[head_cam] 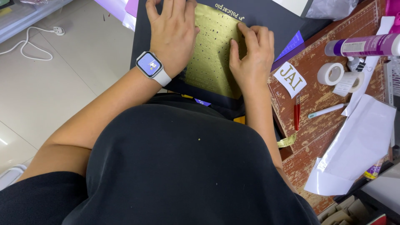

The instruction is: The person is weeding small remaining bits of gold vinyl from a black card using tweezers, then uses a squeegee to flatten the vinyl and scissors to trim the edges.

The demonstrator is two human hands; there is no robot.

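**Gold sheet pressed flat under two hands**

Black fabric of the person's shirt [179, 166] filled the near part of the view, with both bare forearms reaching forward from it. A white watch [152, 66] sat on the left wrist. Just beyond it, the left hand [173, 33] lay flat and spread, palm down, half on the gold sheet [210, 54] and half on the dark card [266, 14] beneath; it gripped nothing and only pressed. The right hand [252, 56] rested on the sheet's right edge, fingers bent and close together, the tips bearing on the foil as if rubbing or picking at it; whether anything was pinched between them could not be told.

The gold sheet lay on the dark card in front of the body, between the two hands, its surface dotted with small dark cut-outs. It looked thin, light and limp, likely to crease or tear if pulled hard, and probably clung to the card. An edge or corner seemed the safest place to lift it, with the other palm holding the card still.

To the right, on the worn red tabletop [312, 133], lay a white label [291, 79] with gold letters, a red tool [296, 113], a white pen [327, 111] and loose white paper [358, 146]. Farther off stood a tape roll [330, 73] and a purple-and-white tube [366, 46]. On the left, a white cable [29, 41] trailed across the pale floor.
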